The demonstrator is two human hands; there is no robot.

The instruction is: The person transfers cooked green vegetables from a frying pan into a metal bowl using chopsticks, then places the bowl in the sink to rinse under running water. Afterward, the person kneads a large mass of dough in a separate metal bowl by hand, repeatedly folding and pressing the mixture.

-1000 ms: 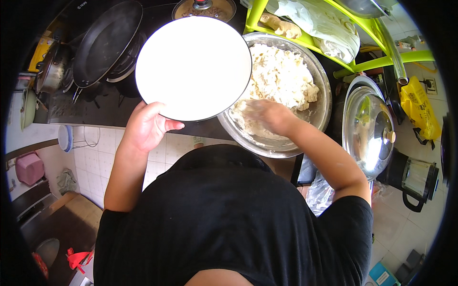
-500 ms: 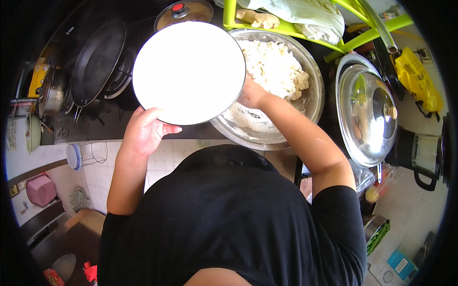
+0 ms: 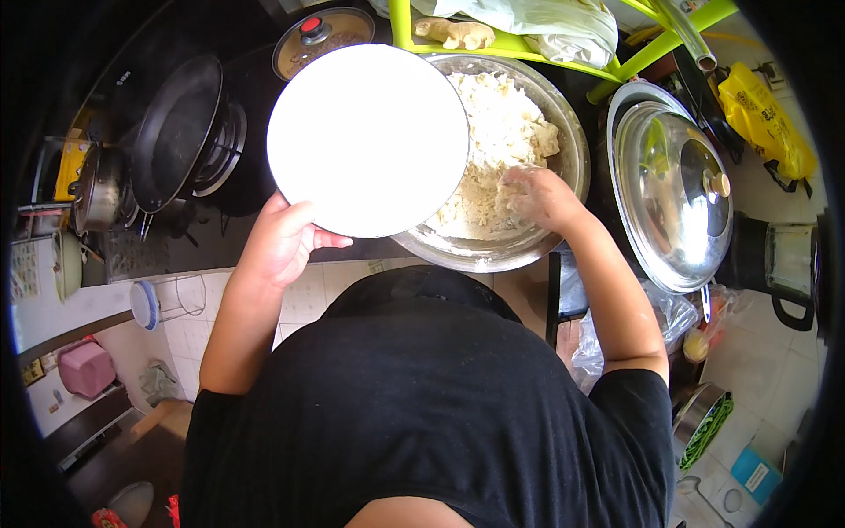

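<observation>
My left hand [image 3: 286, 238] grips the lower left edge of a round white dish [image 3: 368, 141] with a thin dark rim, thumb on its face. Overexposure hides any detail inside the dish. It is held over the left part of a large metal basin [image 3: 576, 163], covering some of it. Crumbly pale dough [image 3: 506, 114] fills the basin's far side, with loose flour [image 3: 475, 211] nearer me. My right hand [image 3: 544, 198] is down in the basin at the right, its loosely curved fingers touching the floury mix. Flour clings to that hand.
To the left, a black frying pan [image 3: 180, 132] sits on the stove beside a metal pot [image 3: 101, 189]. A glass lid with a red knob [image 3: 312, 31] lies behind the dish. A green rack [image 3: 563, 63] holds ginger [image 3: 453, 33]. At right stands a large glass-lidded pan [image 3: 664, 194].
My right hand has come out from behind the white dish and moved right across the basin. The dish has shifted slightly right in view, still in my left hand.
</observation>
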